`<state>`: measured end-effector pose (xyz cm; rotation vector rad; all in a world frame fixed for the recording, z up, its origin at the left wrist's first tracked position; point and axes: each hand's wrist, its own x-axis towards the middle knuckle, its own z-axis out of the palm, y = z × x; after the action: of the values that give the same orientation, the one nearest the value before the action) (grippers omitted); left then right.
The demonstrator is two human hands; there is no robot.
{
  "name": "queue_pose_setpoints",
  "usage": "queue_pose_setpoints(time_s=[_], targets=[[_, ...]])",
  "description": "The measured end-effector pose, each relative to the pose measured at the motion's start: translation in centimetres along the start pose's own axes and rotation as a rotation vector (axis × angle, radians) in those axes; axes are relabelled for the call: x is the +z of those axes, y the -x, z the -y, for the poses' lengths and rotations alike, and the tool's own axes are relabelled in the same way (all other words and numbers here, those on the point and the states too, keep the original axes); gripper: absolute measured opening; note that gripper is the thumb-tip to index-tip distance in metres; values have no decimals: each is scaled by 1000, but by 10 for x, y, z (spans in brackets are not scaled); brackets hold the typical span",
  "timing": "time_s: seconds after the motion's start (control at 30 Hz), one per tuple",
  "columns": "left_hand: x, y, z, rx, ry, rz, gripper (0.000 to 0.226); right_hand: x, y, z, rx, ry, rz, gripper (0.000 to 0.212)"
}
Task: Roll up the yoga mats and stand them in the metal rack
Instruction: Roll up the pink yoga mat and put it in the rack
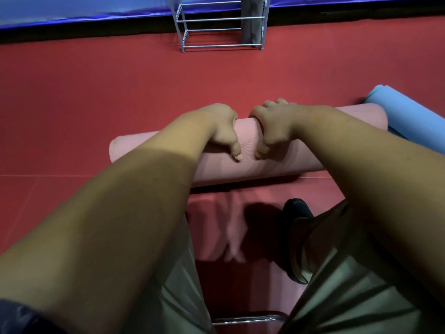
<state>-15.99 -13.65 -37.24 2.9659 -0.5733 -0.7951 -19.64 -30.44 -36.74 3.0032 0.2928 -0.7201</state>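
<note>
A pink yoga mat [248, 143] lies rolled into a thick tube across the red floor in front of me. My left hand [221, 127] and my right hand [274, 127] sit side by side on the middle of the roll, fingers curled over its far side and thumbs on the near side. A light blue rolled mat [409, 112] lies at the right, touching the pink roll's right end. The metal rack [221, 27] stands at the far edge of the floor, with a grey rolled mat [251, 22] upright in its right side.
Red floor mats [96, 92] cover the ground between me and the rack. A blue padded surface [72, 13] runs along the far wall. My legs and a dark shoe [297, 213] are below the roll, and a chrome bar [248, 319] crosses the bottom.
</note>
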Motion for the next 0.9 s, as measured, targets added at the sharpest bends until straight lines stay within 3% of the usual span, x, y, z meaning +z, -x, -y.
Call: queue_pose_setpoints(time_s=[0.1, 0.27, 0.4, 0.5, 0.6, 0.73, 0.8, 0.9], targets=[[1, -1, 3, -6, 39, 40, 79, -2, 2, 3, 2, 10, 27, 121], [5, -7, -1, 16, 40, 8, 93, -6, 1, -2, 24, -90, 41, 95], [14, -5, -10, 48, -153, -52, 118, -1, -5, -11, 43, -171, 68, 71], [15, -3, -16, 57, -189, -119, 108, 0, -9, -18, 51, -239, 72, 65], [6, -4, -13, 53, -90, -116, 88, 1, -9, -20, 53, -248, 75, 78], [-1, -6, -5, 36, -6, -44, 77, 4, -4, -15, 29, -127, 36, 127], [-1, -8, -4, 33, 6, -14, 80, 5, -3, -14, 2, -135, 35, 123], [1, -9, -7, 38, -13, -26, 88, 1, -5, -18, -3, -197, 38, 99]])
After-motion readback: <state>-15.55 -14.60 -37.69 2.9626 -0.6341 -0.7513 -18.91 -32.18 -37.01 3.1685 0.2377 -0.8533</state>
